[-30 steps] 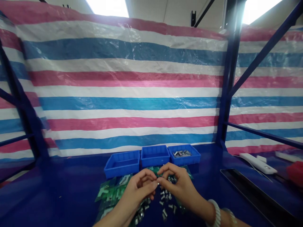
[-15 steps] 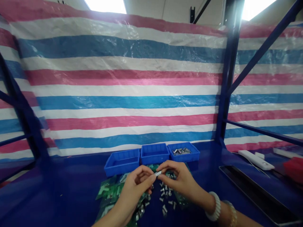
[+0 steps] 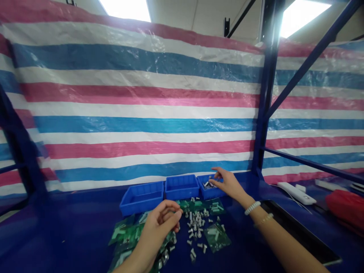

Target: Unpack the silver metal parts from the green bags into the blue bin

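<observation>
My right hand [image 3: 229,184] is over the right blue bin [image 3: 214,193], thumb and fingers apart, with nothing gripped between them. Small metal pieces [image 3: 207,185] lie in that bin beneath the fingertips. My left hand [image 3: 160,223] is closed in front of the middle blue bin [image 3: 182,187], thumb and index finger close together; whatever it holds, if anything, is hidden. Loose silver screws [image 3: 196,223] are scattered between the hands. Green-looking plastic bags [image 3: 125,231] of small parts lie left of and behind my left hand, and another bag [image 3: 217,237] is nearer, at right.
The left blue bin [image 3: 142,198] stands beside the middle one. A long black flat object [image 3: 301,233] lies at the right, partly under my right forearm. Behind it are a white device [image 3: 296,193] with a cable and a red item [image 3: 345,208]. Blue rack posts [image 3: 261,113] flank the striped sheet.
My right hand has left the small metal piece at my left fingertips, moved back and right to the right bin, and opened. My left hand stays near its former place. The view has shifted slightly.
</observation>
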Tool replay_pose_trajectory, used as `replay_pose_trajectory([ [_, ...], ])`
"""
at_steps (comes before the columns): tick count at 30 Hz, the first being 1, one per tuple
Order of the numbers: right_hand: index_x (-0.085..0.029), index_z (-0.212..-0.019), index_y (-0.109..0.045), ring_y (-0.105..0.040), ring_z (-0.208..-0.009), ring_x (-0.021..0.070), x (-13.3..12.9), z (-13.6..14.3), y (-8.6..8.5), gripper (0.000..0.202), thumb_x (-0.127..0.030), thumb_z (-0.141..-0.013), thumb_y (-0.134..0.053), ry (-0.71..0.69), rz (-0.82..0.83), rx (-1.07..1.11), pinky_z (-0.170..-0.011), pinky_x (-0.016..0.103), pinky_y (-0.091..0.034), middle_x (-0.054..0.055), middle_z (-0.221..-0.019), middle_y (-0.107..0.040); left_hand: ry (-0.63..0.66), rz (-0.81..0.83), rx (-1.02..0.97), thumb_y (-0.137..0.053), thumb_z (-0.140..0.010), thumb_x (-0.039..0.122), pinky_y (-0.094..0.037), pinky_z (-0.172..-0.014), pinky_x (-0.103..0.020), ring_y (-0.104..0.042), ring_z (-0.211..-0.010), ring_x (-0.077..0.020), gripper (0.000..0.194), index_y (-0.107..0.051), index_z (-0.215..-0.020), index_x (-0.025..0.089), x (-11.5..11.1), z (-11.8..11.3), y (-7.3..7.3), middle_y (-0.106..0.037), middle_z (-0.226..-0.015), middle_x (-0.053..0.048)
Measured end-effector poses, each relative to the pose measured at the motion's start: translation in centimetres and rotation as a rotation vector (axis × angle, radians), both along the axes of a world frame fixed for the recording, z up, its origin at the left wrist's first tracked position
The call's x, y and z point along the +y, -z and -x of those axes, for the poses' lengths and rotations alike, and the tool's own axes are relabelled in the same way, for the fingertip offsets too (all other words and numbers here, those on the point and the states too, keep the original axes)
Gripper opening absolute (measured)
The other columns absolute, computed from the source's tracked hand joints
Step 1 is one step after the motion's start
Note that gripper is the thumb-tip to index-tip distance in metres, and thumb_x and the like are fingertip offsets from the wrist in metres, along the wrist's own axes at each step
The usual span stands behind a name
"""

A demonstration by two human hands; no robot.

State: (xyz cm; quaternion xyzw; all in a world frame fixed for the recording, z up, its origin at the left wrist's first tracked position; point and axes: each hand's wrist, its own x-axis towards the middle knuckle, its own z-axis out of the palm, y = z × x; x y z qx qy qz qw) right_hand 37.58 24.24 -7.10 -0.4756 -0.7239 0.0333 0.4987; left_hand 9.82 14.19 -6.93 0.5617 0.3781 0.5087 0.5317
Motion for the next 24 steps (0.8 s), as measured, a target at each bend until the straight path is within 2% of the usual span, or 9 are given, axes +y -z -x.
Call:
replay_pose_trajectory([
  [3, -0.015, -0.086, -0.069, -0.060, -0.073, 0.0227, -0.7, -0.1, -0.1, 0.020, -0.033, -0.079, -0.066, -0.031, 0.044, -0.114, -0.069, 0.034, -0.046, 0.006, -0.072, -0.067, 0.004, -0.013, 0.006, -0.074, -0.074, 0.035, -0.044, -0.056, -0.023, -0.053, -0.059, -0.0114, 0.022, -0.062, -0.084, 0.019, 0.2, 0.1, 0.1, -0.060, -0.073, 0.001],
  [6, -0.017, -0.083, -0.070, -0.061, -0.072, 0.0198, -2.4, 1.4, -0.6, 0.011, -0.024, -0.082, -0.061, -0.106, 0.080, -0.187, -0.068, 0.031, -0.044, 0.005, -0.075, -0.069, -0.006, -0.025, 0.004, -0.075, -0.072, 0.033, -0.042, -0.055, -0.023, -0.052, -0.057, -0.0111, 0.022, -0.062, -0.082, 0.019, 0.2, 0.1, 0.1, -0.060, -0.071, 0.001],
  [10, -0.020, -0.080, -0.070, -0.061, -0.075, 0.0167, -5.0, 4.5, -0.9, 0.011, -0.011, -0.077, -0.064, -0.413, 0.103, -0.361, -0.080, 0.031, -0.044, 0.000, -0.075, -0.068, -0.022, -0.031, -0.002, -0.074, -0.073, 0.032, -0.042, -0.055, -0.022, -0.051, -0.057, -0.0104, 0.021, -0.062, -0.083, 0.019, 0.3, 0.1, 0.1, -0.059, -0.070, 0.002],
  [12, -0.019, -0.082, -0.070, -0.059, -0.080, 0.0173, -5.7, 5.8, -0.6, 0.014, -0.007, -0.077, -0.062, -0.470, 0.096, -0.437, -0.080, 0.030, -0.043, 0.001, -0.079, -0.067, -0.025, -0.046, 0.007, -0.073, -0.074, 0.031, -0.041, -0.056, -0.022, -0.050, -0.058, -0.0103, 0.019, -0.062, -0.083, 0.018, 0.4, 0.2, 0.2, -0.058, -0.068, 0.002],
  [14, -0.018, -0.086, -0.070, -0.056, -0.085, 0.0183, -6.0, 6.7, 0.0, 0.014, -0.008, -0.079, -0.063, -0.425, 0.089, -0.514, -0.079, 0.030, -0.042, 0.004, -0.084, -0.065, -0.023, -0.049, 0.017, -0.073, -0.075, 0.030, -0.041, -0.056, -0.022, -0.050, -0.059, -0.0102, 0.018, -0.062, -0.083, 0.018, 0.5, 0.3, 0.4, -0.057, -0.068, 0.003],
  [19, -0.022, -0.093, -0.071, -0.052, -0.089, 0.0189, -5.4, 7.6, 1.2, 0.015, -0.024, -0.093, -0.056, -0.331, 0.083, -0.709, -0.077, 0.030, -0.039, 0.004, -0.092, -0.061, -0.013, -0.068, 0.016, -0.071, -0.077, 0.029, -0.040, -0.057, -0.021, -0.051, -0.058, -0.0097, 0.016, -0.062, -0.085, 0.018, 0.7, 0.4, 0.7, -0.059, -0.070, 0.002],
  [24, -0.026, -0.095, -0.070, -0.049, -0.088, 0.0192, -5.5, 8.3, 1.3, 0.017, -0.019, -0.094, -0.054, -0.303, -0.008, -0.849, -0.072, 0.030, -0.036, 0.003, -0.093, -0.060, -0.018, -0.054, 0.012, -0.074, -0.073, 0.030, -0.039, -0.055, -0.022, -0.051, -0.056, -0.0102, 0.019, -0.062, -0.081, 0.018, 0.6, 0.2, 0.3, -0.062, -0.070, 0.002],
])
